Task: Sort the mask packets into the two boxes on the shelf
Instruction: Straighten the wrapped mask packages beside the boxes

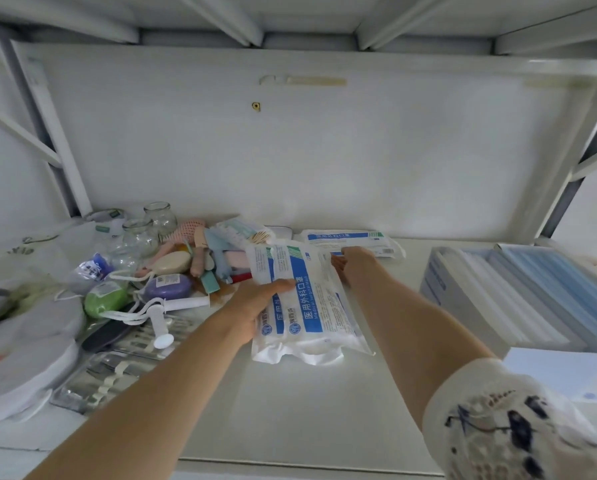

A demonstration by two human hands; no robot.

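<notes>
- The shelf carries everything here; its near edge runs along the bottom of the view, and both bare forearms reach over it toward the back wall.
- A patterned sleeve covers the right upper arm at the near right corner.
- Near the middle of the shelf lies a stack of mask packets, white with blue bands, long axis running from the near edge toward the back and leaning slightly left at the far end.
- The left hand lies on the stack's left side, thumb over the top packet and the other fingers hidden, so it seems to pinch that edge; I judge it is holding at least one packet.
- The right hand is at the stack's far right corner, fingers hidden behind the packet, so I cannot tell if it grips or only touches.
- Both hands are on the stack; the boxes lie to the right, so the right hand is the nearer one for the carry.
- At the right edge stands an open box with blue and white masks inside; a second box is not clearly visible.
- Farther back, another mask packet lies flat against the back wall, long axis left to right, just beyond the right hand.
- Along the left side sits a clutter of glass jars, soaps and tools.
</notes>
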